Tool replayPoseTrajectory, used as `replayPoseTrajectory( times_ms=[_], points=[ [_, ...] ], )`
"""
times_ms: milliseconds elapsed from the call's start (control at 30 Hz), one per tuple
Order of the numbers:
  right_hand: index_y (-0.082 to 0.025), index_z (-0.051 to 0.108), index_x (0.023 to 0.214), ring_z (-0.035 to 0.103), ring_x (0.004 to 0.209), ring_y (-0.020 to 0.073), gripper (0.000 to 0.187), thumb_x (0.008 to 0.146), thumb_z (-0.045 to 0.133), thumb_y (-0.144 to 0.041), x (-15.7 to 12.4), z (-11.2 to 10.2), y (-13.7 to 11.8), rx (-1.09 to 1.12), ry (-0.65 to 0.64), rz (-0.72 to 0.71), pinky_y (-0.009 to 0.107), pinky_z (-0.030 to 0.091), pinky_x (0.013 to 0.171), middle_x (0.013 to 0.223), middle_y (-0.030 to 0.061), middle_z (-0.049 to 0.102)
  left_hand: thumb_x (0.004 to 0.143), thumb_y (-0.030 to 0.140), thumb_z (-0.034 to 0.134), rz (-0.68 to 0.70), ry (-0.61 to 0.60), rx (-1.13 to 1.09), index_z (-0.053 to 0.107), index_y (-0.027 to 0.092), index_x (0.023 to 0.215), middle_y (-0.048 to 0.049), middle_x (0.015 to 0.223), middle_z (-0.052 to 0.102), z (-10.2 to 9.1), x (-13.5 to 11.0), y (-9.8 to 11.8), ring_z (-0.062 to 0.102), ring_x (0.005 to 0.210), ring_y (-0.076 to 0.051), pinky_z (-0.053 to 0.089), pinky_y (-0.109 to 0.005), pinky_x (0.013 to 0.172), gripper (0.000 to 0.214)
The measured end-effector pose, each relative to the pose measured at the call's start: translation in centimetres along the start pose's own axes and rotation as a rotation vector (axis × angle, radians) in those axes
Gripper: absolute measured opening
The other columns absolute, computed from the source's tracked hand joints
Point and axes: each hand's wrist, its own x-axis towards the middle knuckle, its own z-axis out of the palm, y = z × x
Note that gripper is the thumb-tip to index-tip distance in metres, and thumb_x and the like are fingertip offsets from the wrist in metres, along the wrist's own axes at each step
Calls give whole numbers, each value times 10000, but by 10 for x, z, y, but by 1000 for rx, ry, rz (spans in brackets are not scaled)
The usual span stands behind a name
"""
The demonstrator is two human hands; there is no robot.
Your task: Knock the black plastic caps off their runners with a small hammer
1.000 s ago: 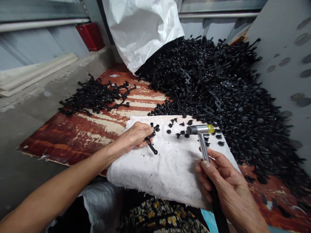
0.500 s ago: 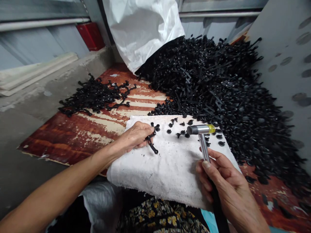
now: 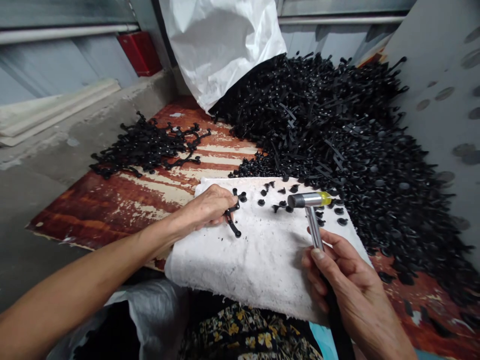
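My left hand [image 3: 208, 207] is closed on a black plastic sprue piece [image 3: 233, 220] that rests on a white foam block [image 3: 262, 255] across my lap. My right hand [image 3: 348, 285] grips the handle of a small metal hammer [image 3: 309, 201] with a yellow tip; its head hovers just above the block, right of the sprue. Several small loose black caps [image 3: 282, 197] lie on the block's far part between the sprue and the hammer head.
A huge pile of black plastic parts [image 3: 337, 135] spills from a white sack [image 3: 221, 45] at the back right. A smaller heap of black sprues [image 3: 146, 147] lies on a worn red board [image 3: 123, 205]. A grey panel [image 3: 446, 90] stands at the right.
My left arm has shifted slightly, with the sprue piece still in my hand. The hammer has stayed in place.
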Motion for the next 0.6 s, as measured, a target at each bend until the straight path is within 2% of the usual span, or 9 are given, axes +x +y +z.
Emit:
replayPoseTrajectory(
  times_ms=[167, 333, 433, 500, 600],
  points=[
    [-256, 579, 1083, 392, 412, 69, 413, 780, 699, -511, 0, 2, -3, -25, 18, 0, 150, 341, 320, 626, -45, 573, 835, 212, 493, -64, 25, -16, 502, 168, 540, 38, 317, 378, 1, -1, 7, 263, 239, -46, 125, -177, 301, 297],
    [-257, 569, 1085, 395, 407, 75, 433, 771, 698, -525, 2, 2, -1, -26, -3, -2, 162, 336, 312, 645, -40, 588, 805, 248, 509, -76, 42, -8, 519, 162, 530, 31, 303, 362, 5, -3, 9, 253, 242, -52, 123, -189, 309, 288],
    [-253, 567, 1123, 411, 417, 85, 414, 820, 635, -527, 3, -1, 0, -100, -32, -26, 173, 337, 321, 667, -27, 606, 773, 251, 531, -93, 34, 1, 527, 162, 539, 27, 311, 369, 1, -2, 7, 272, 252, -57, 131, -193, 313, 251],
    [-238, 581, 1156, 437, 428, 95, 374, 872, 569, -482, 5, -2, -4, -243, -63, -111, 192, 372, 349, 689, -9, 628, 755, 245, 543, -83, 19, 8, 531, 163, 547, 24, 324, 388, -1, -1, 7, 287, 258, -60, 138, -195, 313, 224],
    [-188, 570, 1276, 541, 514, 131, 405, 910, 490, -340, 10, 3, -16, -542, -101, -388, 253, 502, 506, 734, 31, 660, 746, 240, 547, -88, 23, 15, 530, 167, 546, 24, 331, 398, -3, 1, 6, 291, 256, -61, 133, -199, 309, 214]
  ],
)
